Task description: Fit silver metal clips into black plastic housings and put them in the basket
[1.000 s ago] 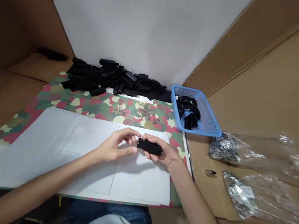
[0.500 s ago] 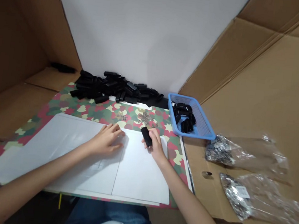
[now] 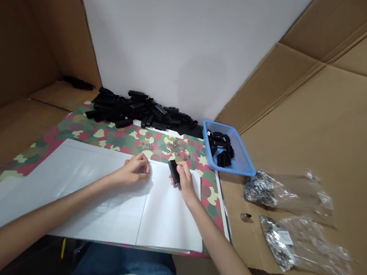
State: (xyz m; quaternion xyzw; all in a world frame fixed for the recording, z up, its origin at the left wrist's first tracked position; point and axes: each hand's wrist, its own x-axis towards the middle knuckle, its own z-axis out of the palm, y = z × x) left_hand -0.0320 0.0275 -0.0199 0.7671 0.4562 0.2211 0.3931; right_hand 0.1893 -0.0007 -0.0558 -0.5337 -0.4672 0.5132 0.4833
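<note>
Cardboard panels [image 3: 334, 119]: brown and creased, flanking the work area on both sides, probably as a screen that keeps loose parts in.
White wall [image 3: 182, 36]: upright backdrop behind the far edge of the work surface.
Camouflage-print covering [image 3: 78, 128]: spread over the tabletop beneath the other materials.
White sheets [image 3: 166, 228]: laid flat nearest the person, perhaps so that dark parts stand out against them.
Black plastic parts [image 3: 117, 108]: elongated, heaped along the foot of the wall, seemingly to leave the near surface free while remaining within reach.
Clear plastic bags [image 3: 259, 189]: two, lying on cardboard at the right, with shiny metallic contents gathered at their near ends.
Blue basket [image 3: 249, 170]: right of the heap, its low perforated walls apparently containing a separate group of black parts.
Left hand [image 3: 133, 170]: over the sheets, fingers loosely curled and thumb close to them; whether anything tiny is pinched cannot be told.
Right hand [image 3: 185, 184]: closed around a block, thumb along one side, presumably to steady it with its far end exposed.
Black plastic block [image 3: 173, 171]: in the right hand's grasp, above the sheets, tilted.
Metal pieces [image 3: 176, 148]: small, scattered beyond the hands, likely for easy picking.
</note>
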